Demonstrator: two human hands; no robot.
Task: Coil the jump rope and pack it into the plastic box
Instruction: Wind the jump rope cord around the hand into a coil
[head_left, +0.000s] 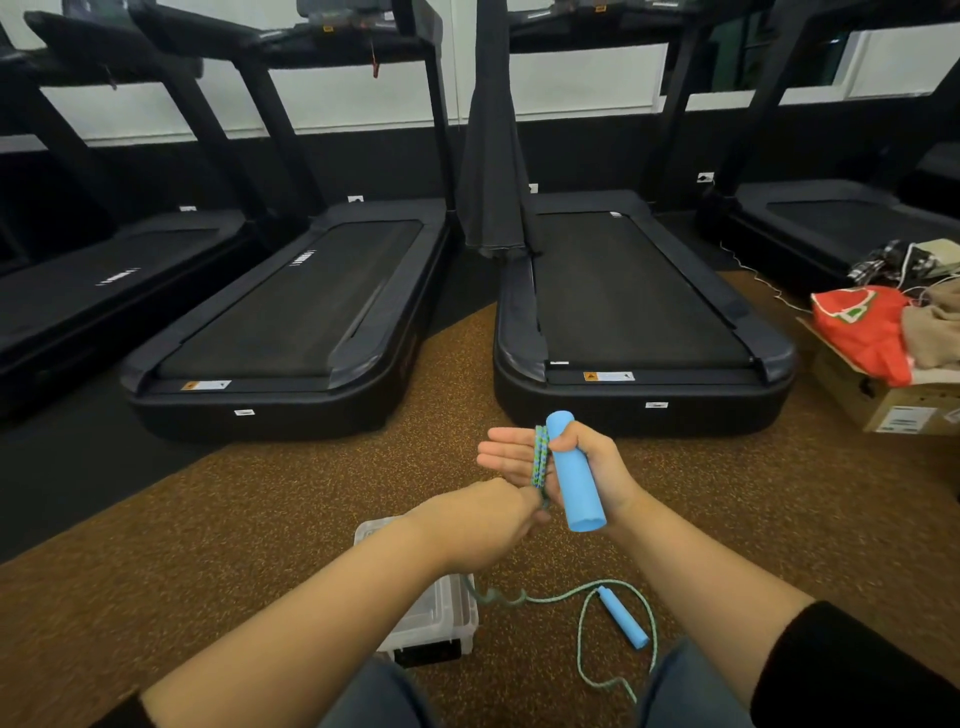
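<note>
The green-and-blue braided jump rope (540, 460) is lying in several turns across the open palm of the right hand (566, 462), just beside the light blue foam handle (575, 473) that the thumb is pinning upright against that palm. The right hand's fingers are stretching out flat to the left, so only the thumb is clamping the handle. The left hand (483, 525) is closing around the rope just below the wraps, pinching the strand at the heel of the right palm. From there the rope is dropping out of sight behind the left wrist, then trailing over the speckled brown rubber floor (260, 519) in a loose loop that is curling around the second light blue foam handle (622, 617), which is lying on the floor between the person's knees. The clear plastic box (436, 618) with a dark latch is sitting open on the floor under the left forearm, touching the rope's slack. Black treadmills (639, 312) are standing in a row beyond, and a cardboard carton (883, 405) holding a red bag (862, 327) is sitting at the right.
</note>
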